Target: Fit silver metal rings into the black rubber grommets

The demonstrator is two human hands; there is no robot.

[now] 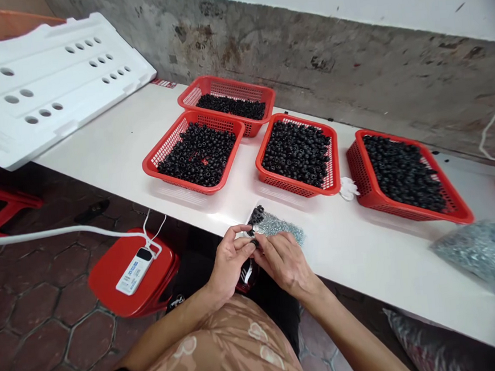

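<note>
Both hands meet at the table's front edge, fingertips close together. Between the thumb and fingers of my left hand (pixel 228 261) is a small black part (pixel 251 231). My right hand (pixel 285 259) pinches at the same spot, and its fingers cover much of what is held. Just beyond the fingertips lies a little cluster of black ring-like parts (pixel 256 214). Beside them spreads a pile of small shiny metal pieces (pixel 279 227), partly behind my right hand. Their exact kind is too small to make out.
Red baskets (pixel 196 188) of black parts stand along the white table (pixel 112 156). A white glove-like item (pixel 349 189) lies between two baskets. At right rests a clear bag (pixel 484 252) of metal pieces. A white foam panel (pixel 59 80) leans at left; a red stool (pixel 109 276) holds a power strip (pixel 134 271).
</note>
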